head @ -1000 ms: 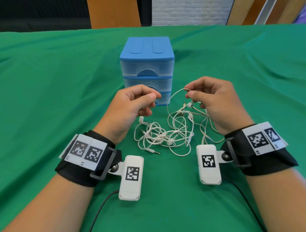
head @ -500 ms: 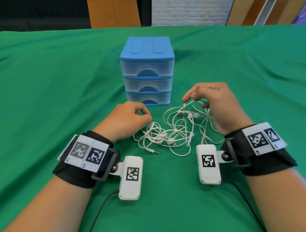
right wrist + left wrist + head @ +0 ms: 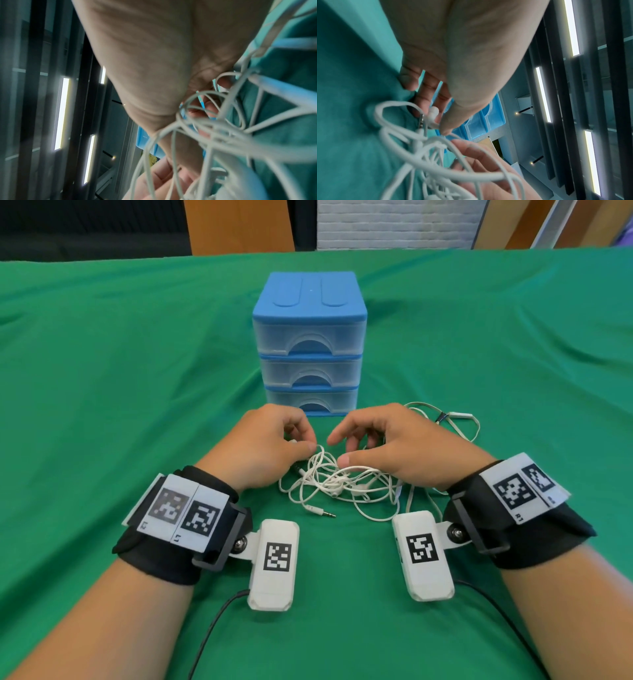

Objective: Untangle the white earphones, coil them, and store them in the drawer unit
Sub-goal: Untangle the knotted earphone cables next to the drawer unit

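Note:
The white earphones lie in a tangled heap on the green cloth, just in front of the blue drawer unit, whose three clear drawers are closed. My left hand rests at the heap's left edge, and its thumb and a finger pinch an earbud. My right hand hovers over the heap's top with fingers loosely spread and the thumb tip touching the cable. One strand with the inline remote trails off behind the right hand. A jack plug pokes out at the near side.
The green cloth covers the whole table, with wrinkles at the far left and right. Black leads from the wrist cameras run back toward me. Wooden panels and a white brick wall stand beyond the far edge.
Both hands have come down from chest height to the heap. The right hand let go of the raised loop and moved left. The strand with the remote now lies to the right.

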`<action>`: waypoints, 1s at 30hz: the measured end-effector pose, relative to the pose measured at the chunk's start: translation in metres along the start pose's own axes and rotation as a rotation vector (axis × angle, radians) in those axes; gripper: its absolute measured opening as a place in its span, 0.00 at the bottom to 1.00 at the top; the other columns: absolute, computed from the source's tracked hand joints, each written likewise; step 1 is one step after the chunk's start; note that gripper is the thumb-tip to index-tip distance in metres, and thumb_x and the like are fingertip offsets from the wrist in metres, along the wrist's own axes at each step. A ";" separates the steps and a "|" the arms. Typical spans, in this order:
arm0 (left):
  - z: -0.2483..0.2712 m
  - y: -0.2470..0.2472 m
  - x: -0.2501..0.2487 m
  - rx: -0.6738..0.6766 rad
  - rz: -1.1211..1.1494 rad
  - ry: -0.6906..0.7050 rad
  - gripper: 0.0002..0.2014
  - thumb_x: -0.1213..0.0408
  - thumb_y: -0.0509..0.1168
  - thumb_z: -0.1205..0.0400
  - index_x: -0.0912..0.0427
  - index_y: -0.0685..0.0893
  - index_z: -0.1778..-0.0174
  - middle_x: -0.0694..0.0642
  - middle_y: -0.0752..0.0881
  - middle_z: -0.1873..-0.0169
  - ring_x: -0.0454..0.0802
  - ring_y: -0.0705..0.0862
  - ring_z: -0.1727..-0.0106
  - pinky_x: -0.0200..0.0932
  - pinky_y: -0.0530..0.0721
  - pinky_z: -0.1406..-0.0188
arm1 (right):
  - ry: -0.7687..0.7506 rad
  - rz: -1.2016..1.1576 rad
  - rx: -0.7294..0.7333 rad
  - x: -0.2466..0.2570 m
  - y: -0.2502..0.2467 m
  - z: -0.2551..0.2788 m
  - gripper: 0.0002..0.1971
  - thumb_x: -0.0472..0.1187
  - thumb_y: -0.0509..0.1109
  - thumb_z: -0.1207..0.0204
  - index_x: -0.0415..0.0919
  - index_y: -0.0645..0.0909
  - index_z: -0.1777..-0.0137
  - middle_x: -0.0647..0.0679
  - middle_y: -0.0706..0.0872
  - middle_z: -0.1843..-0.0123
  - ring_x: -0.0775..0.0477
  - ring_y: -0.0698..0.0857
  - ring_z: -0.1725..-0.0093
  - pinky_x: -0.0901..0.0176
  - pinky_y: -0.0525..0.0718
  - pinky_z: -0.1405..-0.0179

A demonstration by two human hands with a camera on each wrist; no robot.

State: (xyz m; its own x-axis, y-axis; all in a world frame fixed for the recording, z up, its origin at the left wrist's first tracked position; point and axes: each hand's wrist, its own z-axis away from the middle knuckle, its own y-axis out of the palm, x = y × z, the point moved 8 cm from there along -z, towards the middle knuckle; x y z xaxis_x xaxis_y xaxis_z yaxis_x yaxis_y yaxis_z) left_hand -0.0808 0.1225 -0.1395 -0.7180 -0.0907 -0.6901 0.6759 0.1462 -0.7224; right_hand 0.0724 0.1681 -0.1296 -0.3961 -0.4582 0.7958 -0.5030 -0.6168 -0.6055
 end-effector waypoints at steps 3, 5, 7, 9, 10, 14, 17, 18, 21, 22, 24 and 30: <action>0.000 -0.003 -0.009 -0.060 0.112 0.074 0.04 0.63 0.72 0.19 0.52 0.87 0.59 0.44 0.86 0.63 0.31 0.77 0.71 0.31 0.73 0.64 | 0.027 0.025 0.017 -0.005 0.001 -0.001 0.15 0.48 0.80 0.27 0.56 0.87 0.41 0.47 0.86 0.56 0.54 0.73 0.70 0.63 0.75 0.67; 0.000 -0.006 -0.016 -0.090 0.205 0.118 0.03 0.65 0.71 0.18 0.55 0.86 0.57 0.49 0.86 0.64 0.36 0.78 0.67 0.34 0.76 0.60 | 0.033 0.064 0.061 -0.006 0.006 -0.002 0.14 0.49 0.78 0.25 0.59 0.86 0.40 0.48 0.84 0.57 0.58 0.72 0.73 0.65 0.74 0.69; 0.000 -0.008 -0.020 -0.110 0.295 0.148 0.03 0.66 0.71 0.17 0.56 0.86 0.56 0.58 0.87 0.61 0.44 0.80 0.63 0.41 0.79 0.58 | 0.019 0.112 0.097 -0.003 0.009 -0.001 0.09 0.49 0.77 0.24 0.58 0.87 0.45 0.46 0.84 0.57 0.59 0.72 0.72 0.62 0.75 0.67; 0.002 -0.011 -0.024 -0.127 0.386 0.167 0.03 0.67 0.69 0.16 0.57 0.86 0.55 0.57 0.85 0.63 0.46 0.81 0.65 0.37 0.78 0.63 | 0.008 0.125 0.102 -0.001 0.011 0.000 0.04 0.48 0.77 0.24 0.53 0.87 0.52 0.45 0.84 0.58 0.58 0.73 0.71 0.60 0.76 0.66; 0.003 -0.013 -0.026 -0.137 0.440 0.177 0.03 0.68 0.69 0.16 0.58 0.86 0.54 0.52 0.84 0.65 0.46 0.80 0.66 0.35 0.76 0.65 | 0.002 0.126 0.086 0.000 0.010 0.000 0.04 0.48 0.76 0.23 0.50 0.86 0.55 0.48 0.83 0.62 0.59 0.73 0.71 0.62 0.75 0.66; 0.003 -0.023 -0.027 -0.190 0.688 0.197 0.07 0.66 0.63 0.17 0.59 0.87 0.53 0.56 0.77 0.70 0.48 0.74 0.70 0.38 0.71 0.69 | 0.023 0.073 -0.091 -0.006 -0.006 -0.002 0.11 0.47 0.74 0.21 0.42 0.85 0.61 0.57 0.78 0.74 0.58 0.72 0.73 0.64 0.73 0.69; 0.003 -0.029 -0.023 -0.251 0.773 0.181 0.11 0.69 0.60 0.16 0.60 0.88 0.55 0.56 0.74 0.70 0.48 0.71 0.71 0.41 0.68 0.69 | 0.041 0.018 -0.156 -0.008 -0.014 -0.001 0.08 0.45 0.74 0.21 0.43 0.88 0.59 0.53 0.81 0.70 0.56 0.73 0.72 0.59 0.73 0.66; 0.004 -0.030 -0.021 -0.269 0.782 0.173 0.11 0.70 0.60 0.16 0.60 0.88 0.55 0.55 0.74 0.70 0.48 0.72 0.72 0.42 0.68 0.69 | 0.033 -0.005 -0.183 -0.006 -0.017 0.000 0.05 0.44 0.74 0.21 0.46 0.89 0.56 0.54 0.84 0.66 0.55 0.75 0.70 0.59 0.75 0.65; 0.003 -0.033 -0.017 -0.324 0.790 0.151 0.11 0.70 0.59 0.17 0.61 0.87 0.57 0.53 0.74 0.71 0.48 0.72 0.73 0.43 0.68 0.69 | -0.051 -0.065 -0.251 0.005 -0.027 0.004 0.04 0.45 0.75 0.23 0.50 0.89 0.50 0.53 0.87 0.55 0.43 0.79 0.61 0.58 0.80 0.54; 0.003 -0.035 -0.015 -0.340 0.794 0.148 0.10 0.70 0.60 0.17 0.61 0.87 0.57 0.53 0.74 0.71 0.48 0.72 0.73 0.43 0.68 0.69 | -0.087 -0.065 -0.242 0.009 -0.028 0.006 0.06 0.47 0.75 0.25 0.50 0.89 0.51 0.51 0.87 0.52 0.40 0.79 0.57 0.57 0.80 0.51; 0.003 -0.037 -0.014 -0.367 0.805 0.149 0.11 0.70 0.60 0.17 0.61 0.87 0.58 0.52 0.75 0.71 0.48 0.73 0.73 0.44 0.68 0.69 | -0.128 -0.056 -0.157 0.016 -0.024 0.010 0.08 0.50 0.76 0.27 0.48 0.89 0.53 0.47 0.88 0.53 0.38 0.79 0.56 0.53 0.80 0.50; 0.003 -0.042 -0.009 -0.417 0.844 0.143 0.10 0.69 0.60 0.20 0.58 0.86 0.63 0.52 0.74 0.72 0.48 0.72 0.74 0.42 0.69 0.72 | -0.129 -0.079 0.041 0.016 -0.010 0.014 0.07 0.36 0.82 0.29 0.38 0.89 0.54 0.39 0.89 0.61 0.54 0.82 0.64 0.65 0.79 0.60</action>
State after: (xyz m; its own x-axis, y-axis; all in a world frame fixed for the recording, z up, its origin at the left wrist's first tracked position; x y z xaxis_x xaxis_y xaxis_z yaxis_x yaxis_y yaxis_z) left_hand -0.1021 0.1143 -0.1028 -0.0522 0.3227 -0.9451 0.8865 0.4507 0.1049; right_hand 0.0820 0.1580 -0.1105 -0.2530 -0.4844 0.8374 -0.4957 -0.6784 -0.5422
